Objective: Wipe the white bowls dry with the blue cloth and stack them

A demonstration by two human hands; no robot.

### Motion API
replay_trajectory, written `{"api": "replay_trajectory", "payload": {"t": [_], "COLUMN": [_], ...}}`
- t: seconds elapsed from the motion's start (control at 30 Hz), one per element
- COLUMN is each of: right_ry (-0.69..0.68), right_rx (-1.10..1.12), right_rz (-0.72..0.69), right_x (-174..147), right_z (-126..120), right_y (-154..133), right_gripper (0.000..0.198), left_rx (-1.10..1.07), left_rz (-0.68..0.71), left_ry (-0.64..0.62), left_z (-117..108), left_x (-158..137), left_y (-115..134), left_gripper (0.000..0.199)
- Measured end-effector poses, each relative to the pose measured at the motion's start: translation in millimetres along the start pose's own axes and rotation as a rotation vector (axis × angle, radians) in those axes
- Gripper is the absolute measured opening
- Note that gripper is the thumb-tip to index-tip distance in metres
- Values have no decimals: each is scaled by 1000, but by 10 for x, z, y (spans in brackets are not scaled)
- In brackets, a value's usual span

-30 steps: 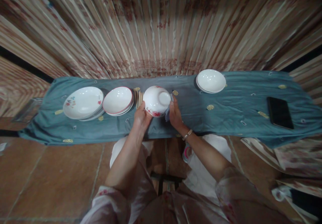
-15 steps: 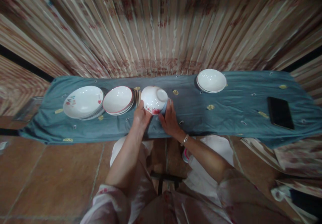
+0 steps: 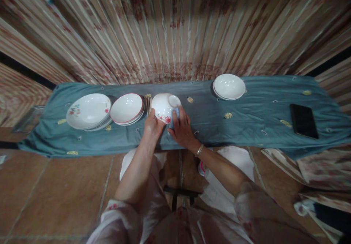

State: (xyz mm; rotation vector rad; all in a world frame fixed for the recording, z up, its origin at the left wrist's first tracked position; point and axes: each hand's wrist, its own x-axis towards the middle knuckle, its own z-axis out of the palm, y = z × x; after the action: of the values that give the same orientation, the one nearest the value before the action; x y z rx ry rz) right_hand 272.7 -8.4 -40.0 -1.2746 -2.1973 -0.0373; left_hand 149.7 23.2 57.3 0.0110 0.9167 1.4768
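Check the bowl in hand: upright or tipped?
Tipped over: the bowl shows its outer wall and foot ring, its opening hidden. The left hand grips it; the right hand holds a blue cloth against it.

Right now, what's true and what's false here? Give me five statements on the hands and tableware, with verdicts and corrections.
1. The left hand grips the floral bowl. True.
2. The floral bowl's opening faces the camera. False: the floral bowl is turned over, its underside showing.
3. The right hand holds a blue cloth against the floral bowl. True.
4. The flat black object lies left of the plain white bowls. False: the flat black object lies to their right.
5. The red-rimmed bowls sit right of the flowered dishes. True.
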Motion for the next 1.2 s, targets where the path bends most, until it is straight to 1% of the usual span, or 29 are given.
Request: {"api": "replay_trajectory", "payload": {"t": [0.2,0.33,0.47,0.6,0.77,0.93,1.2], "right_ry": [28,40,54,34,35,33,56], "right_rx": [-53,-75,-76,-48,-32,-11,40], "right_rz": [6,-8,7,41,60,67,89], "right_x": [52,94,172,246,305,354,381], "right_z": [-26,-68,-121,-157,-197,-257,-300], "right_y": [13,-3,-16,-21,-8,44,159], "right_gripper": [72,68,60,61,61,60,60], "left_rx": [1,12,50,102,160,209,199], "left_rz": [18,66,119,170,228,226,214], "left_ry": [4,3,2,-41,-78,-128,-91], "left_z": [-11,-45,-91,-120,-142,-122,-78], "left_x": [22,49,56,55,56,23,-11], "left_y": [9,-29,-99,-138,-166,-193,-214], "left_gripper": [44,42,35,30,15,13,10]}}
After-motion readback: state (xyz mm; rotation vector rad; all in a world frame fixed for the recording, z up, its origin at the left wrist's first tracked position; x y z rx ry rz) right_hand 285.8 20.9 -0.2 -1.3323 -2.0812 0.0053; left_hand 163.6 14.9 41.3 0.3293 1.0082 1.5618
